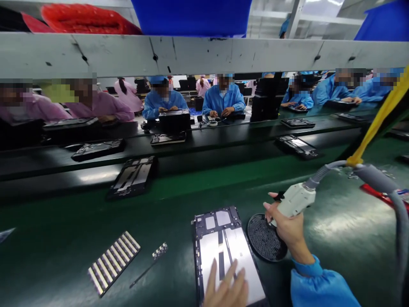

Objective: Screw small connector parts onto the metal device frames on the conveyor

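Observation:
A flat device chassis with silver plates lies on the green mat in front of me. My left hand rests flat on its near end, fingers spread. My right hand, in a blue sleeve, grips a white electric screwdriver with a grey hose, its tip down over a round black screw dish just right of the chassis.
A strip of small silver parts and a thin tool with a checkered head lie to the left. More chassis ride the black conveyor beyond. Several workers in blue and pink coats sit across. A yellow cable hangs at right.

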Demonstrator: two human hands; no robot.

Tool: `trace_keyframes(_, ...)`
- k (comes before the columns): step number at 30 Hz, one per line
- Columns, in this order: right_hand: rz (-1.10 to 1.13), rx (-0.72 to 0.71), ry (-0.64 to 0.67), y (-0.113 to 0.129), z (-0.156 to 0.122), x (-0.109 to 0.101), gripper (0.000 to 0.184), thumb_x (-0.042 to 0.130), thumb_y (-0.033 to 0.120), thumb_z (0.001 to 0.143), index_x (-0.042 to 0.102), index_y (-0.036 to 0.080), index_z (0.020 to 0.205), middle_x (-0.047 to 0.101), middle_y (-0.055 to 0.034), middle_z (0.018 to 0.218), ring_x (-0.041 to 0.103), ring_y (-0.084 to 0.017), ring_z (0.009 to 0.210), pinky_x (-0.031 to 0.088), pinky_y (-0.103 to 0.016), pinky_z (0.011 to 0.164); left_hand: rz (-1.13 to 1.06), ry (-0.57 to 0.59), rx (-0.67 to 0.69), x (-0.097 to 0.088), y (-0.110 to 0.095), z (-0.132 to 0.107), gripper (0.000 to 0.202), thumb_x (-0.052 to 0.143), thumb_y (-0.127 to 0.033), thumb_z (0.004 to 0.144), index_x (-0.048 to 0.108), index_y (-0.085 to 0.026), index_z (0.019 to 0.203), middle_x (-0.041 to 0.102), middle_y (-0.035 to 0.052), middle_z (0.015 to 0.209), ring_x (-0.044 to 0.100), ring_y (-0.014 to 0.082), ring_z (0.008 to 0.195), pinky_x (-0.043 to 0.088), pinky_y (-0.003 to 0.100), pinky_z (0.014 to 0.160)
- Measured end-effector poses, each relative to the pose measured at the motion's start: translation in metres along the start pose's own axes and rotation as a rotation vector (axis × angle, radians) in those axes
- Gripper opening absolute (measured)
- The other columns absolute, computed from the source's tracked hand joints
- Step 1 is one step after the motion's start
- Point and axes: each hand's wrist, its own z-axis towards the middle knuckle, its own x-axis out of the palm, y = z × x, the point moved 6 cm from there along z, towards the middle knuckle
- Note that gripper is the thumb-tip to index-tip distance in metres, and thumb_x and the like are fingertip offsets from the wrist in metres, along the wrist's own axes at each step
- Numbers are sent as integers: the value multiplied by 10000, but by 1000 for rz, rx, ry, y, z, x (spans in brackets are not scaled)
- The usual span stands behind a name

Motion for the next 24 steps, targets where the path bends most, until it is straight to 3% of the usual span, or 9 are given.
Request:
trace_keyframes(2, -19, -1, 10, -2, 0, 1, 347, 750, 275, 734, 592, 151, 1017, 560, 66, 447, 510, -131, 388, 463, -296, 494, -96, -5, 2, -15, 24, 2, 170, 544, -172, 916, 676, -196, 1021, 758, 19, 1008, 687, 162, 1040, 408, 379, 1124)
trace_keyframes(5, -42, 4, 14, -3, 0, 3, 338, 745, 277, 733, 593, 151, 1008, 561, 68, 447, 516, -128, 392, 467, -296, 507, -249, -79, -190, -29, 46, 2, 272, 434, -110, 945, 655, -170, 1092, 761, 43, 945, 708, 142, 975, 478, 356, 1065)
trace_keyframes(10, -46, 8, 27, -3, -1, 9, 351, 749, 289, 713, 589, 158, 998, 555, 69, 444, 505, -130, 374, 461, -295, 471, -385, -182, -410, -22, 34, -1, 241, 502, -116, 928, 648, -168, 1112, 761, 32, 861, 727, 140, 849, 521, 355, 1013)
trace_keyframes(14, -61, 32, 41, -9, -2, 10, 323, 755, 299, 712, 581, 172, 953, 560, 63, 441, 514, -132, 374, 465, -288, 464, -420, -197, -417, -19, 30, 0, 194, 499, -188, 953, 660, -193, 1060, 764, 50, 893, 722, 174, 920, 509, 392, 1011)
trace_keyframes(17, -56, 30, 45, -12, -3, 8, 293, 751, 295, 720, 568, 181, 919, 563, 61, 443, 513, -128, 373, 458, -281, 460, -417, -197, -407, -27, 36, 2, 176, 521, -220, 943, 688, -205, 997, 744, 76, 942, 700, 200, 981, 555, 361, 921)
trace_keyframes(21, -52, 22, 65, -13, -4, 10, 299, 746, 286, 723, 559, 185, 934, 564, 66, 447, 510, -126, 377, 458, -286, 470, -472, -100, -423, -40, 48, 4, 200, 551, -142, 900, 709, -212, 1002, 688, 61, 838, 684, 146, 788, 568, 219, 688)
trace_keyframes(24, -68, 26, 76, -8, -4, 12, 336, 745, 308, 711, 573, 175, 967, 553, 69, 442, 509, -134, 380, 462, -301, 475, -467, -57, -622, -50, 72, -1, 126, 631, -156, 845, 719, -208, 918, 703, 26, 802, 680, 129, 714, 555, 187, 678)
